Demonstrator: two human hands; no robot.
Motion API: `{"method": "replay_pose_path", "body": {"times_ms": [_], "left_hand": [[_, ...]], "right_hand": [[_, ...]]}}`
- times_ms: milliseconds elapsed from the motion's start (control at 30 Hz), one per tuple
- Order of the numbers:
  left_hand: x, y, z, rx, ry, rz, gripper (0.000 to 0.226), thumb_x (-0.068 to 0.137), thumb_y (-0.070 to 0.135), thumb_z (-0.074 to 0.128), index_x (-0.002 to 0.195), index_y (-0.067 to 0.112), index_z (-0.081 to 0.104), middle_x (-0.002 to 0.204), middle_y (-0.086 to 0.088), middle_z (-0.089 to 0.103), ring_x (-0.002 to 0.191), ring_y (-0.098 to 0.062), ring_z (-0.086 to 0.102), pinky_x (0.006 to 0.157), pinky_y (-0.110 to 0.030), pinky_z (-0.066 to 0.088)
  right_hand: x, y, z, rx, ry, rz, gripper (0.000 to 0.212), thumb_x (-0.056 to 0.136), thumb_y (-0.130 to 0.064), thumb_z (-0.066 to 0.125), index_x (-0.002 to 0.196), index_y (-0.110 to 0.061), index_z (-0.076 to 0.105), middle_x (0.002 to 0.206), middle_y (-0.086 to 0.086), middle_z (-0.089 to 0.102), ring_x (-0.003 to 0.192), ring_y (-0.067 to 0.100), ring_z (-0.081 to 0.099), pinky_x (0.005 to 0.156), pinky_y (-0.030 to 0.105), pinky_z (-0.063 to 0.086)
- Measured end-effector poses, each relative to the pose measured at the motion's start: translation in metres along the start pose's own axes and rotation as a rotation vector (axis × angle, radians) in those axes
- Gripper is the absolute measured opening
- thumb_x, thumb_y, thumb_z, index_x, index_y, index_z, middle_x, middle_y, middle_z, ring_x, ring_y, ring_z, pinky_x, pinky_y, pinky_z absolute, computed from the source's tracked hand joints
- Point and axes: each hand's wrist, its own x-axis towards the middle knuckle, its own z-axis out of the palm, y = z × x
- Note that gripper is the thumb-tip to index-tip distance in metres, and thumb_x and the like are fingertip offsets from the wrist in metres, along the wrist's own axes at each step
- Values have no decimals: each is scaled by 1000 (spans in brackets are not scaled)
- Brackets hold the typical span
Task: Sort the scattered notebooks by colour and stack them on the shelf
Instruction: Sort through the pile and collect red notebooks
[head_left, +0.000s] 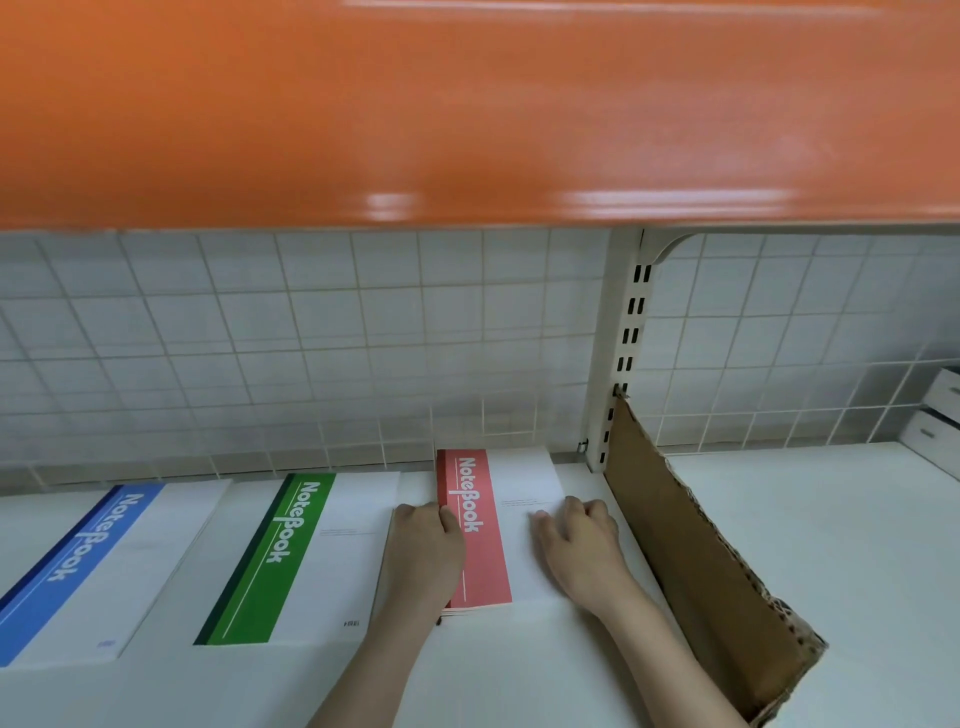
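Orange upper shelf (467, 104) fills the top of view, tiled wall (311, 338) behind, white shelf (805, 545) below where I'm working. Cardboard divider (696, 561) stands on edge at the right, just beside my stack. Three colour piles lie flat in a row: blue notebook (78, 561) far left, green notebook (280, 551) next to it, red notebook (475, 525) on top of a small stack nearest the divider, back edge close to the wall.

My left hand (423, 545) holds the red stack's spine edge, thumb curled over onto the red band, fingers down the side out of sight. My right hand (582, 540) lies on the white part of the cover with fingers bent; it looks like it's pressing down, not pinching, but fingertips are partly hidden.

Step, as I judge it: squaring the red stack. To do it well, squeeze both sides evenly, nudge it back until the rear edge lines up with the green pile, keep it parallel to the divider. Lower covers peek out at the front corner, so tap that edge flush. Don't shove the divider.
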Motion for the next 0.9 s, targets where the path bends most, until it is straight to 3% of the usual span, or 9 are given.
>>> {"method": "replay_pose_path", "body": {"times_ms": [200,267,400,467,600,667,733,900], "left_hand": [[2,-1,0,-47,-28,-13,40,100,19,32,63,9,46,91,-18,58,72,-29,64,68,-40,56],[3,-4,-1,-69,-59,-36,41,101,22,32,71,3,53,91,-17,62,72,-25,66,67,-37,57],[4,-3,-7,-71,-124,-50,44,102,30,30,89,2,61,98,-12,63,78,-17,65,67,-24,54],[4,-1,-11,-49,-149,-40,41,101,33,31,90,6,60,100,-10,62,79,-15,64,72,-27,55],[-1,7,-28,60,-130,56,30,101,30,34,103,10,57,105,-5,52,77,-7,54,68,-20,45],[-4,10,-40,124,-88,119,32,101,28,34,117,10,55,112,-5,49,85,-11,51,75,-19,38],[-6,9,-54,205,-52,150,35,100,29,35,125,12,53,120,-6,49,99,-16,53,83,-24,40],[-14,-8,-96,596,43,161,40,99,36,33,128,16,51,126,-4,51,117,-20,46,94,-32,41]], "right_hand": [[2,1,-2,65,-25,24,40,100,-36,37,118,-3,48,127,13,39,122,27,36,99,29,31],[2,2,-3,95,-32,34,39,99,-36,39,117,-2,49,127,13,40,122,27,37,99,29,31],[2,3,-8,109,-33,35,43,99,-35,39,129,-5,45,132,13,40,123,27,41,100,30,32],[1,2,-12,97,-39,29,47,100,-35,39,136,-6,40,134,13,39,124,27,42,99,29,32],[-4,-6,-16,-56,14,-17,49,98,-34,41,140,-10,35,135,13,41,125,30,41,102,33,35],[-9,-15,-18,-151,87,-52,48,98,-33,41,141,-13,35,137,11,40,127,30,37,102,34,35],[-14,-28,-18,-192,147,-89,49,97,-29,42,142,-15,33,140,10,38,128,29,36,102,34,34],[-24,-67,-1,-121,146,-223,52,94,-23,48,143,-13,33,135,10,41,123,27,43,95,32,40]]}}
